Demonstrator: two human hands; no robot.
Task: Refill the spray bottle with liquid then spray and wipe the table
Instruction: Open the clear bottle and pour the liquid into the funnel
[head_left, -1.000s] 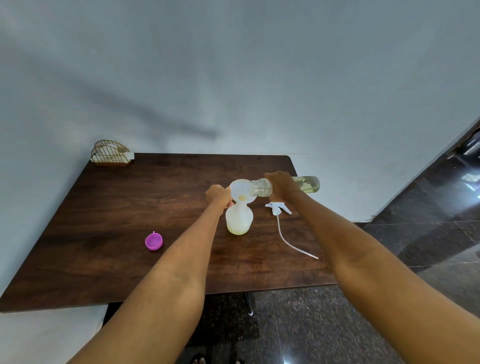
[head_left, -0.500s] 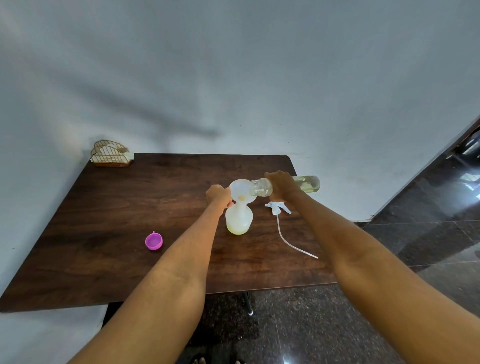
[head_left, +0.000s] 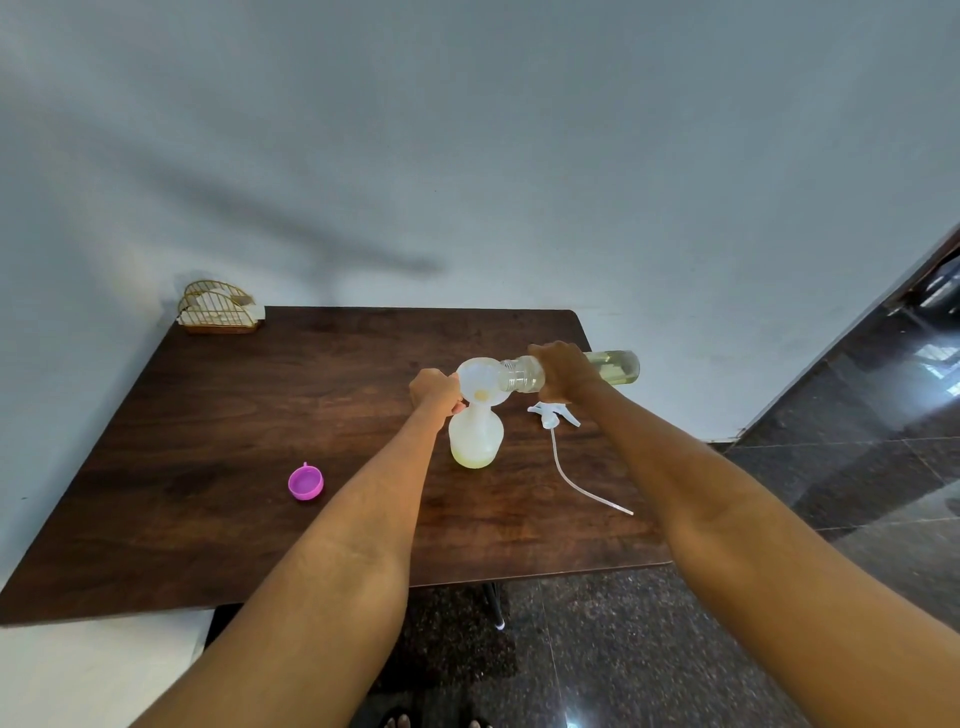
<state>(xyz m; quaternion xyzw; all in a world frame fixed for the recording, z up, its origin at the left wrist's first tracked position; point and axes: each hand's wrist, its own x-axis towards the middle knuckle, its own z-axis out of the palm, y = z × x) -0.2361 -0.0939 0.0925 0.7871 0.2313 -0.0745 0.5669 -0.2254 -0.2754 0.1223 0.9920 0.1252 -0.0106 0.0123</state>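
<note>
A translucent spray bottle (head_left: 476, 439) stands upright on the dark wooden table (head_left: 218, 467), with pale yellow liquid in its bottom. A white funnel (head_left: 480, 383) sits in its neck. My left hand (head_left: 435, 391) grips the funnel's left rim. My right hand (head_left: 562, 370) holds a clear refill bottle (head_left: 615, 368) tipped on its side, mouth in the funnel; yellowish liquid pools in the funnel. The white spray head (head_left: 551, 415) with its long dip tube lies on the table to the right.
A pink cap (head_left: 305, 482) lies on the table to the left. A gold wire napkin holder (head_left: 219, 307) with white napkins stands at the far left corner against the wall. The table's right edge borders a dark tiled floor (head_left: 857, 467).
</note>
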